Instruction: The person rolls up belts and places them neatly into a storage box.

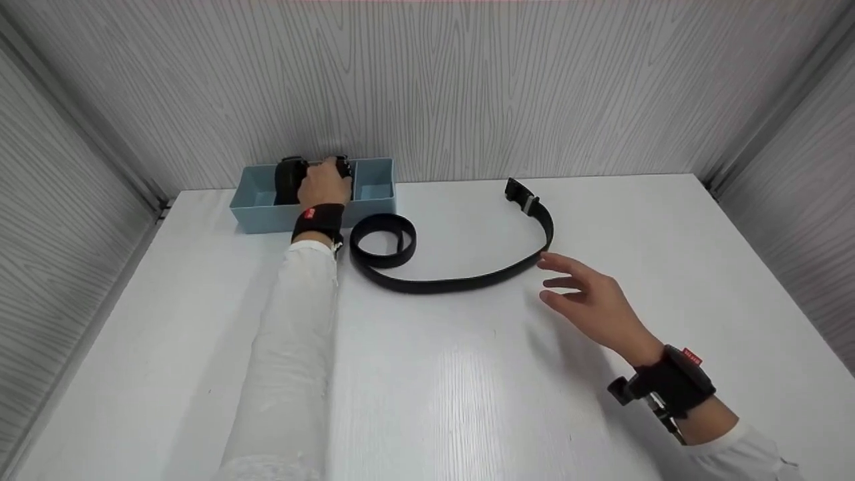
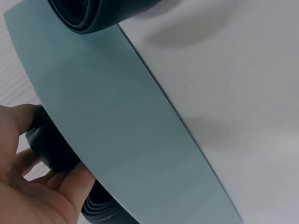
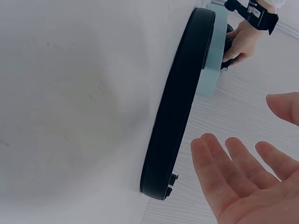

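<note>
My left hand (image 1: 324,186) reaches into the blue box (image 1: 267,220) and grips a rolled black belt (image 2: 52,142), thumb on one side and fingers on the other. Another rolled belt (image 1: 290,179) stands in the box just left of that hand. In front of the box, a long black belt (image 1: 454,286) lies on its edge, its left end loosely coiled and its buckle (image 1: 520,192) at the far right. My right hand (image 1: 591,300) hovers with relaxed, spread fingers beside this belt's right-hand curve, holding nothing.
The white table (image 1: 427,374) meets a grey wood-grain wall (image 1: 454,87) behind the box, with side panels at left and right. A thin divider (image 1: 355,180) sets off the box's right compartment.
</note>
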Available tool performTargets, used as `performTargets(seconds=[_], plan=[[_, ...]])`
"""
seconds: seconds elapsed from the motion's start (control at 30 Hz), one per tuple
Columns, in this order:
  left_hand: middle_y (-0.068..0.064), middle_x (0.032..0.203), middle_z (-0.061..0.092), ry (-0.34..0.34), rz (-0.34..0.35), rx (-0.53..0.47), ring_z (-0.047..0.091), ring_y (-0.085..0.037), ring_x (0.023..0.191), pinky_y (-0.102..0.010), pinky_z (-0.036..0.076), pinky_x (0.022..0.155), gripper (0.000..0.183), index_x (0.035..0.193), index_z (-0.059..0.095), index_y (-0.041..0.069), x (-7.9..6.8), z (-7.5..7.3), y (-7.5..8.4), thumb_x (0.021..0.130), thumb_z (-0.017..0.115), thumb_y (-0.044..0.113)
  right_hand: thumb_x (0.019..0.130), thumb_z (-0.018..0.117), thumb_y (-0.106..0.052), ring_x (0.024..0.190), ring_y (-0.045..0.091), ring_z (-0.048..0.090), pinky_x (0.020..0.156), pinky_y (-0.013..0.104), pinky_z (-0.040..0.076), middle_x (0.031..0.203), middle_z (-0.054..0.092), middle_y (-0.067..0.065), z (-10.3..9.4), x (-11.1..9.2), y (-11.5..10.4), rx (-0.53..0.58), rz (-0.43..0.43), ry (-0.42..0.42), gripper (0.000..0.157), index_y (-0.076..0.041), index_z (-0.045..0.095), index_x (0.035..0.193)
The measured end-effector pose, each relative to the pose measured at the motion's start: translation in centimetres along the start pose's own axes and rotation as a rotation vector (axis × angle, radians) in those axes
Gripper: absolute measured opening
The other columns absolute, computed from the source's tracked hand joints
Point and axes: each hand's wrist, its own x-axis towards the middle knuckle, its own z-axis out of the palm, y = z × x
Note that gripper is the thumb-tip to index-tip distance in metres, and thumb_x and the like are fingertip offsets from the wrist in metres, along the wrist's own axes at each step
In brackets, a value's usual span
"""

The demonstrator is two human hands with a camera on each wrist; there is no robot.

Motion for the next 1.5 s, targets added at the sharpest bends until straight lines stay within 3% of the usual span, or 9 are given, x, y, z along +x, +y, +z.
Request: performTargets(seconds=[0.17, 0.4, 0.53, 0.67, 0.83, 1.03, 1.2, 1.37, 1.5], plan=[[-0.035, 0.148, 0.042, -0.027, 0.089, 0.04, 0.056, -0.049, 0.124, -0.059, 0.049, 0.101, 0.056, 0.154, 0.042, -0.002, -1.0, -1.3, 0.8, 0.108, 0.053, 0.027, 0.098, 0.07, -0.007, 0.124, 0.034, 0.064, 0.095, 0.025, 0.054, 0.146, 0.059, 0.012, -0.1, 0.5, 0.3, -0.048, 0.031, -0.001, 0.051, -0.01, 0.057, 0.147], [-0.027, 0.141, 0.046, 0.077, 0.363, 0.077, 0.053, -0.042, 0.122, -0.053, 0.051, 0.095, 0.039, 0.132, 0.06, -0.007, -5.9, -3.1, 2.9, 0.104, 0.057, 0.02, 0.098, 0.071, -0.011, 0.133, 0.036, 0.056, 0.105, 0.052, 0.049, 0.144, 0.06, 0.013, 0.6, 2.7, 0.9, -0.216, -0.003, -0.007, 0.045, -0.005, 0.062, 0.141], [-0.02, 0.131, 0.057, -0.094, 0.442, 0.14, 0.058, -0.036, 0.117, -0.05, 0.052, 0.094, 0.029, 0.121, 0.068, -0.002, -9.0, -3.1, 2.9, 0.101, 0.062, 0.018, 0.097, 0.07, -0.013, 0.14, 0.038, 0.048, 0.113, 0.056, 0.039, 0.148, 0.056, 0.018, 2.0, 4.8, 1.4, -0.343, -0.052, -0.075, 0.046, -0.002, 0.061, 0.141], [-0.02, 0.134, 0.061, -0.281, 0.479, 0.205, 0.057, -0.037, 0.127, -0.049, 0.048, 0.105, 0.033, 0.128, 0.069, 0.0, -10.9, -1.6, 2.4, 0.1, 0.065, 0.018, 0.097, 0.07, -0.016, 0.149, 0.041, 0.036, 0.12, 0.056, 0.029, 0.157, 0.046, 0.019, 3.2, 6.4, 1.8, -0.452, -0.059, -0.193, 0.056, -0.002, 0.054, 0.149], [-0.02, 0.131, 0.065, -0.346, 0.488, 0.219, 0.059, -0.036, 0.127, -0.048, 0.045, 0.109, 0.037, 0.13, 0.067, -0.001, -11.8, 1.3, 2.1, 0.103, 0.063, 0.024, 0.095, 0.072, -0.019, 0.152, 0.043, 0.028, 0.121, 0.059, 0.025, 0.159, 0.044, 0.019, 3.3, 6.5, 2.3, -0.497, -0.044, -0.27, 0.061, -0.005, 0.052, 0.151], [-0.011, 0.108, 0.074, -0.356, 0.492, 0.157, 0.068, -0.028, 0.104, -0.046, 0.052, 0.094, 0.022, 0.113, 0.076, 0.005, -13.3, 3.4, 3.1, 0.102, 0.066, 0.022, 0.095, 0.074, -0.015, 0.135, 0.038, 0.051, 0.113, 0.055, 0.038, 0.139, 0.06, 0.017, 1.2, 5.3, 4.1, -0.448, -0.043, -0.193, 0.038, -0.007, 0.069, 0.132], [-0.003, 0.102, 0.075, -0.426, 0.553, 0.086, 0.068, -0.018, 0.091, -0.039, 0.055, 0.083, 0.014, 0.106, 0.078, 0.01, -16.0, 4.4, 5.3, 0.099, 0.07, 0.019, 0.09, 0.079, -0.008, 0.118, 0.034, 0.061, 0.105, 0.054, 0.044, 0.118, 0.069, 0.011, -1.7, 4.4, 6.0, -0.436, -0.14, -0.137, 0.019, -0.007, 0.077, 0.109], [0.002, 0.094, 0.072, -0.513, 0.742, 0.062, 0.063, -0.013, 0.085, -0.035, 0.054, 0.077, 0.013, 0.101, 0.078, 0.012, -19.0, 4.8, 7.4, 0.101, 0.068, 0.021, 0.087, 0.075, 0.002, 0.114, 0.034, 0.063, 0.101, 0.054, 0.046, 0.113, 0.07, 0.011, -4.8, 4.0, 7.1, -0.463, -0.188, -0.119, 0.016, -0.006, 0.076, 0.101], [0.002, 0.108, 0.073, -0.536, 0.872, 0.048, 0.067, -0.012, 0.1, -0.033, 0.056, 0.087, 0.017, 0.112, 0.076, 0.014, -21.6, 5.2, 8.5, 0.103, 0.064, 0.021, 0.086, 0.065, 0.011, 0.119, 0.038, 0.062, 0.101, 0.055, 0.046, 0.117, 0.07, 0.015, -6.6, 3.7, 7.4, -0.497, -0.137, -0.113, 0.021, -0.003, 0.075, 0.097]])
